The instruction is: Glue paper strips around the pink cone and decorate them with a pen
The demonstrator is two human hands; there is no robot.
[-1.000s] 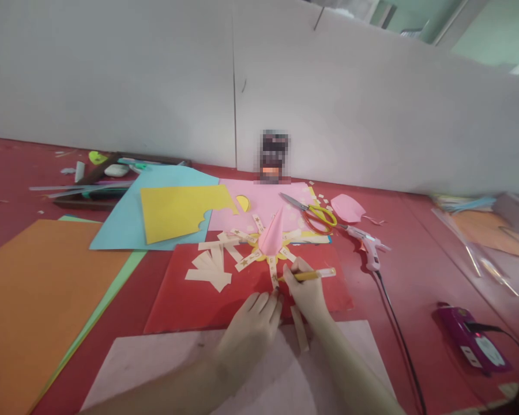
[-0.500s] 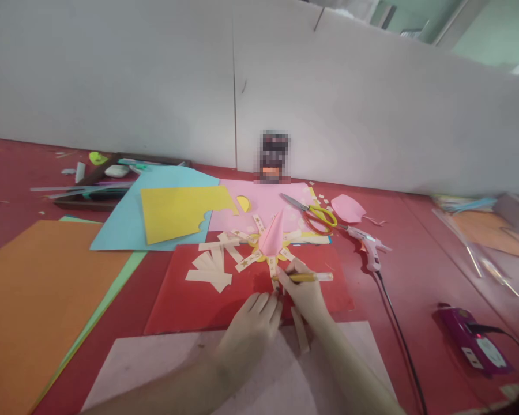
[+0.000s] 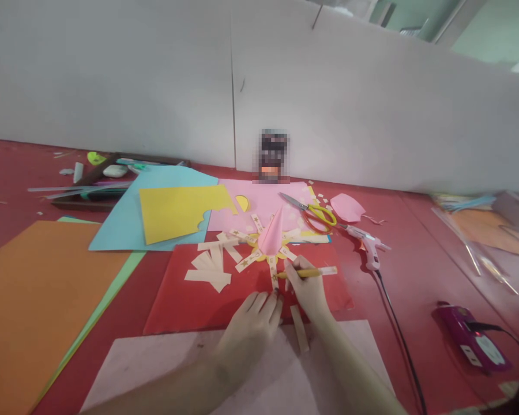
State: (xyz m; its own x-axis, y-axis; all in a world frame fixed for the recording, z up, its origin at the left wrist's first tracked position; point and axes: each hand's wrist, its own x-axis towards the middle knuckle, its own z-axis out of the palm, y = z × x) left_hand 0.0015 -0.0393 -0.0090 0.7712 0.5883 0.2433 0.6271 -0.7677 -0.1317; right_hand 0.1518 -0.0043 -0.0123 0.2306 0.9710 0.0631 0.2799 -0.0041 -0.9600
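Note:
My right hand (image 3: 309, 291) grips a gold-coloured marker pen (image 3: 308, 272), its tip against a cream paper strip (image 3: 273, 272) that bears a drawn star and small writing. At the near end of that strip, the fingers of my left hand (image 3: 256, 314) are pressed together and hold it; the thumb is mostly hidden. The strip radiates from a yellow flower-shaped paper base (image 3: 256, 253), along with several other marked strips. A pink paper cone (image 3: 271, 233) stands upright at the centre.
Loose cream strips (image 3: 207, 275) lie on red card (image 3: 177, 311) to the left. Scissors (image 3: 318, 216) and a glue gun (image 3: 369, 248) with its cable lie right, near a purple power socket (image 3: 473, 340). Yellow (image 3: 173, 210), blue (image 3: 112, 230) and orange sheets (image 3: 47, 288) are left.
My right hand has shifted slightly, and the pen has moved a little right and up, showing more of the star on the strip. My left hand stays put.

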